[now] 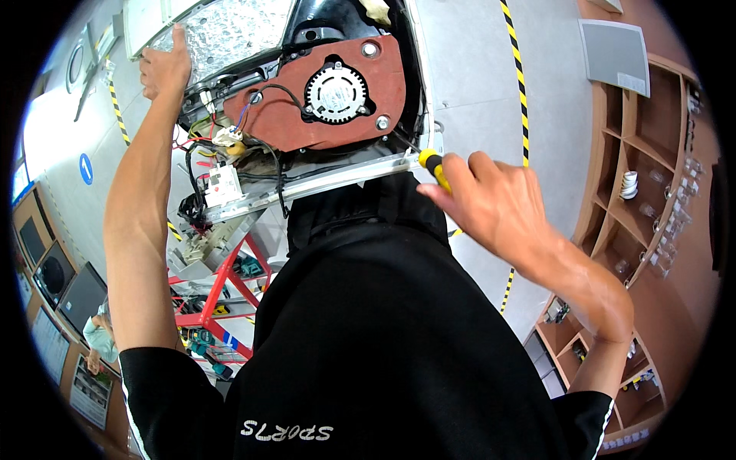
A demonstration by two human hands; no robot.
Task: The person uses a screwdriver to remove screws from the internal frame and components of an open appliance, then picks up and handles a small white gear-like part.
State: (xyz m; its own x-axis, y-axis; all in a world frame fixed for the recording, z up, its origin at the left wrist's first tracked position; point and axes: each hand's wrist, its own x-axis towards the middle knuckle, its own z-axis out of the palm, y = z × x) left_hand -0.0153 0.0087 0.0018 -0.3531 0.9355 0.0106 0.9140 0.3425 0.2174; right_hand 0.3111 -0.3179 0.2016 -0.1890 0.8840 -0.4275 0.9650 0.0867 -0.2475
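Note:
In front of me is an opened appliance with a white frame (349, 170). A reddish-brown cover plate (287, 123) with a round, slotted silver motor part (336, 93) lies inside it. My right hand (494, 195) is closed around a yellow and black screwdriver (433, 164). Its thin shaft reaches over the frame's near right corner, toward the plate's lower right edge; its tip is hard to make out. Up at the far left, my left hand (167, 69) grips the appliance's edge beside a silver foil sheet (234, 40), thumb stretched along it.
Loose coloured wires and a white connector block (223, 184) sit at the appliance's near left corner. A red stand (222, 287) with power tools is below left. Wooden shelves (640, 146) line the right side. Another person (100, 335) is far left.

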